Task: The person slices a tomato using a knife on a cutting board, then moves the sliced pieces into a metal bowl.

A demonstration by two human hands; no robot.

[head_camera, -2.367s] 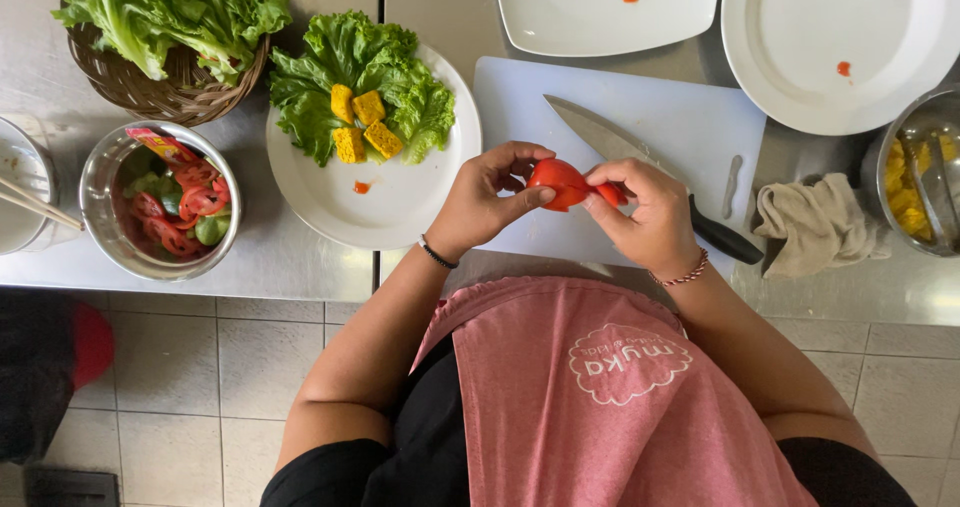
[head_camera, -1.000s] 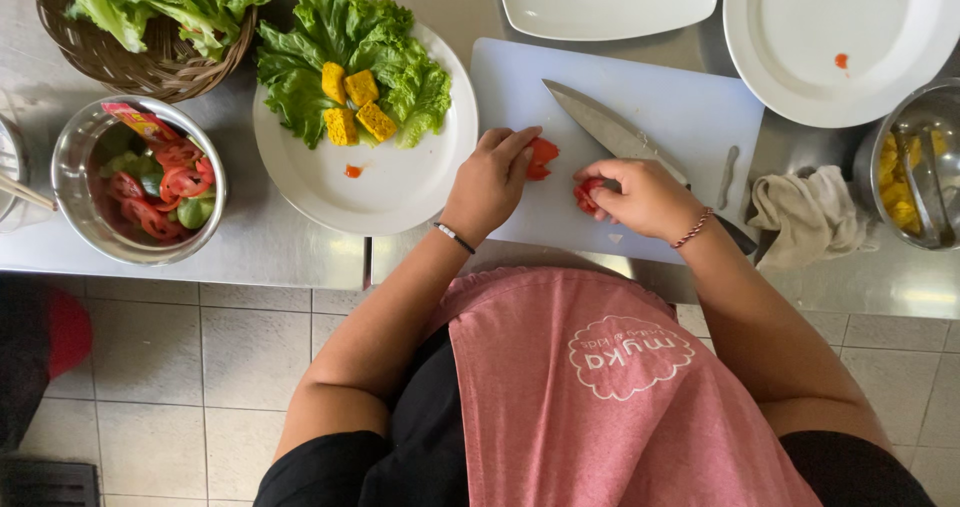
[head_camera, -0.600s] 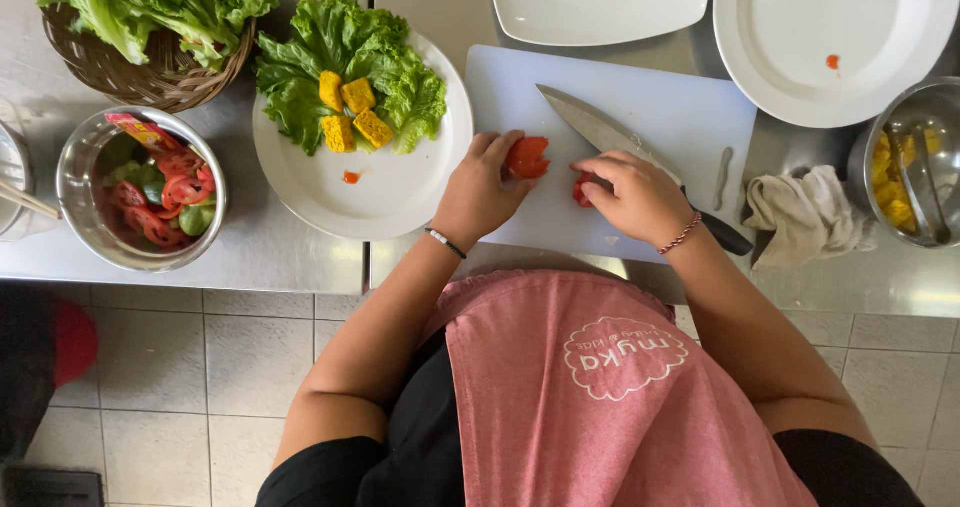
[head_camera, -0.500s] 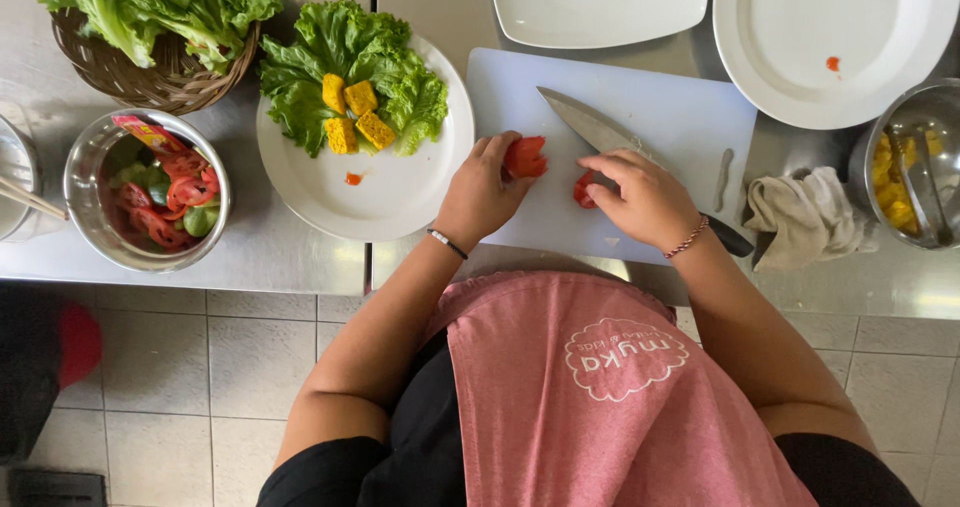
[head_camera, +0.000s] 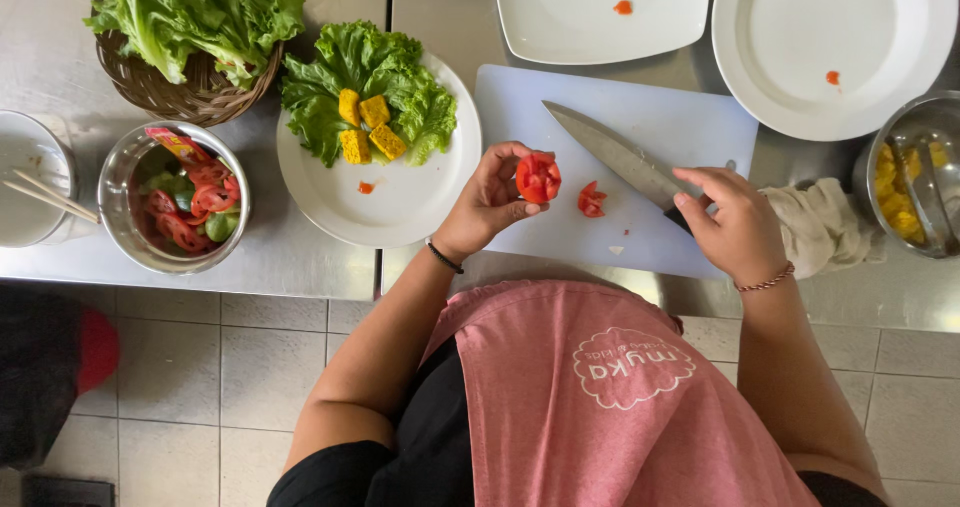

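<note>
A cut red tomato piece (head_camera: 538,177), glossy and wet-fleshed, is held in a narrow fingertip grip by the left hand (head_camera: 490,202) above the near edge of a smooth white board (head_camera: 650,127) on the steel bench (head_camera: 440,7). The handle of a long steel knife (head_camera: 610,152) is covered by the right hand (head_camera: 735,227), so that grip cannot be judged. A smaller tomato piece (head_camera: 591,200) is seen on the board. Ruffled lettuce (head_camera: 340,67) is spread on a round white plate (head_camera: 400,207); a metal bowl (head_camera: 930,117) is cut off at right.

Knife handle (head_camera: 690,217) under right hand (head_camera: 730,229)
</note>
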